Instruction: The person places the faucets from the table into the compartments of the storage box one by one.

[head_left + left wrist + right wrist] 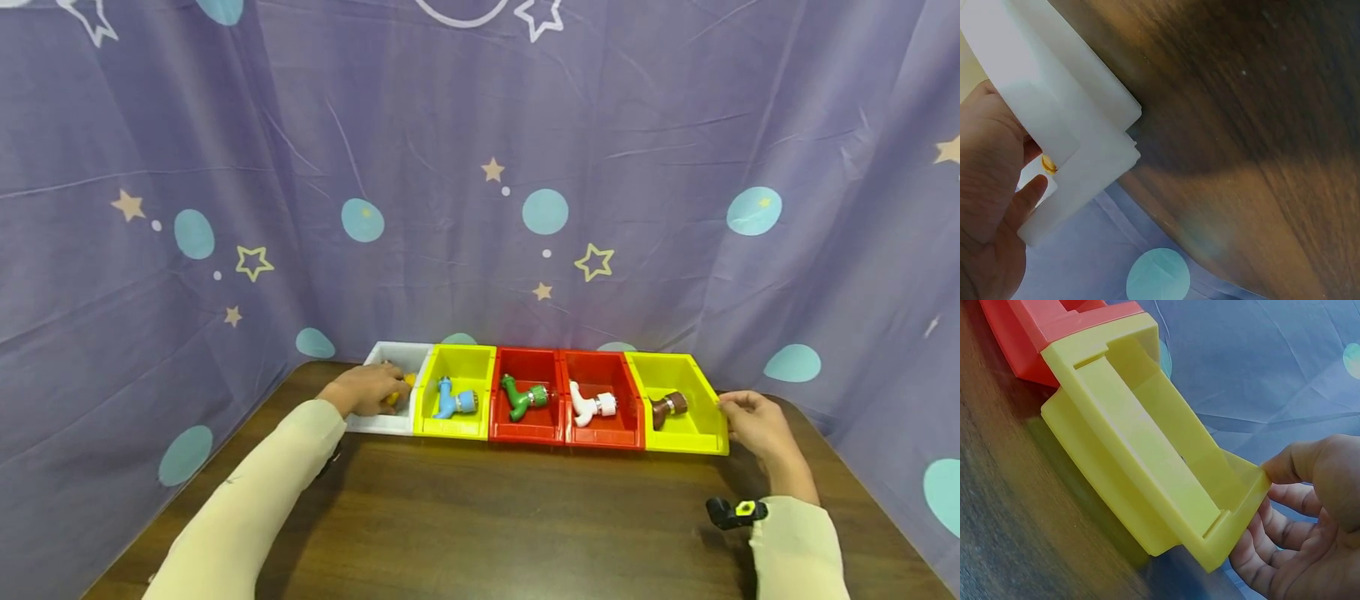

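Observation:
My left hand [367, 390] reaches into the white bin [386, 424] at the row's left end. It holds a yellow toy tap [409, 380], mostly hidden under the fingers. In the left wrist view, a bit of yellow shows between thumb and fingertip behind the bin's white wall [1054, 106]. At the opposite end, my right hand [765, 429] pinches the outer front corner of a yellow bin [701, 417], thumb on top and fingers beneath in the right wrist view. A brown tap [669, 407] lies inside that bin.
Between the end bins stand another yellow bin [453, 429] with a blue tap [454, 400], a red bin [525, 433] with a green tap [523, 398], and a second red bin [603, 437] with a white tap [592, 406]. A patterned curtain [450, 125] hangs behind the wooden table [525, 517].

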The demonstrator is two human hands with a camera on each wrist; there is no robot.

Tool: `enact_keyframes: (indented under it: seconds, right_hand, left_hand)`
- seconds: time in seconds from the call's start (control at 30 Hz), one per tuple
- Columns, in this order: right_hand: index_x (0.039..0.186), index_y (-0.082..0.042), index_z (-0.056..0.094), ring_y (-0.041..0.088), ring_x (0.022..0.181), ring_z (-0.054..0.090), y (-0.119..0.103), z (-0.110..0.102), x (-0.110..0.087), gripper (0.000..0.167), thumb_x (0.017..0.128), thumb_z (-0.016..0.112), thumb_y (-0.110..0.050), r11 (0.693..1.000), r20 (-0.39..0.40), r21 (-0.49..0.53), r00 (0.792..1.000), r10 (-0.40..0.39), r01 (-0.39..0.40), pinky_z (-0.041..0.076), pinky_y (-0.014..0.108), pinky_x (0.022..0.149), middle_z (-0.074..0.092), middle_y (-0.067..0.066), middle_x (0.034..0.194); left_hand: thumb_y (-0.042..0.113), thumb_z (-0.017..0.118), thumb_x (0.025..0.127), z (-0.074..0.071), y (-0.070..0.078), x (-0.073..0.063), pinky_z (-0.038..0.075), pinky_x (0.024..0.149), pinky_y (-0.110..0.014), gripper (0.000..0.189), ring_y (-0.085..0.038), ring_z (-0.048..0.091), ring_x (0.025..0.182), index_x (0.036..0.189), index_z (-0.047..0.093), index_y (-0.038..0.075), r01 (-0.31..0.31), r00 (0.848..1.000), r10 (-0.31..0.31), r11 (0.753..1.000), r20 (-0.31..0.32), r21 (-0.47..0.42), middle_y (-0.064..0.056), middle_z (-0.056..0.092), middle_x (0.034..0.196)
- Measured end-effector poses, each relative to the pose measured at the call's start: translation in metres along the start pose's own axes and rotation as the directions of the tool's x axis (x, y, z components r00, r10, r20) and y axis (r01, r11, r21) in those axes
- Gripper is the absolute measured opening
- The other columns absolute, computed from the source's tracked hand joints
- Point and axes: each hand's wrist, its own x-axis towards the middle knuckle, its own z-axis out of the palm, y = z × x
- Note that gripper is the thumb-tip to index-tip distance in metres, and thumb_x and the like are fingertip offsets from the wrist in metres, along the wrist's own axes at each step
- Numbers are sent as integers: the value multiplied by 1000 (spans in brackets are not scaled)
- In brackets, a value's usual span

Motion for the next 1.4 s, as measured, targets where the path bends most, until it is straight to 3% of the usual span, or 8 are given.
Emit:
enact_keyframes:
  seconds: [0.17,0.5,0.8,1.0,1.1,1.2,1.27,1.4]
  right_hand:
    - [133,11,49,17,89,62,-1,-3,-1,44,108,41,-25,1000,4,8,1000,-15,15,57,29,71,55,28,124]
    - [135,10,48,19,92,61,-2,-3,-2,46,109,42,-27,1000,16,6,1000,6,-6,57,30,73,54,28,126]
    - [135,9,48,20,92,61,-3,-5,-1,45,109,42,-27,1000,31,-5,1000,1,-1,57,34,76,54,26,125]
    - [134,12,48,29,97,63,-6,-7,1,46,108,43,-26,997,41,-67,999,-21,24,58,38,77,54,33,126]
    - [131,11,51,43,105,61,-12,-8,2,44,107,45,-25,982,28,-179,998,-53,57,55,47,81,54,38,127]
    - [126,11,55,51,110,57,-21,-10,1,39,104,48,-21,947,6,-302,994,-112,109,51,55,83,58,38,123]
    - [122,12,57,52,106,58,-27,-9,0,36,103,51,-19,918,3,-367,987,-159,149,48,59,83,61,37,118]
    - [119,15,58,52,100,60,-37,-5,0,35,101,52,-15,865,44,-444,970,-239,234,48,61,81,64,36,110]
  left_hand:
    - [31,81,88,2,-1,3,47,90,-42,16,-17,55,93,96,67,28,20,1000,-20,1000,-7,21,6,56,95]
    - [29,80,88,-1,4,3,43,100,-49,16,-19,60,111,98,68,29,63,996,-63,998,56,7,1,66,116]
    - [30,81,87,-2,3,3,43,99,-50,17,-15,57,95,98,68,26,60,998,-59,998,38,-12,3,62,97]
    - [25,82,86,-1,4,3,48,93,-48,17,-17,59,93,102,75,24,59,998,-59,996,2,-61,0,64,103]
    - [20,82,86,-1,3,1,51,89,-45,17,-19,62,92,103,78,21,64,997,-68,992,-41,-110,-2,65,105]
    - [13,79,88,-2,3,-3,54,84,-42,12,-20,64,89,100,78,16,46,987,-68,988,-142,-149,-2,65,102]
    - [9,77,88,-2,4,-8,55,81,-42,9,-21,64,89,95,78,14,31,970,-66,988,-234,-153,-2,65,101]
    - [6,75,87,-4,7,-17,55,82,-44,7,-24,65,91,91,77,12,42,918,-93,989,-386,-139,-3,66,100]
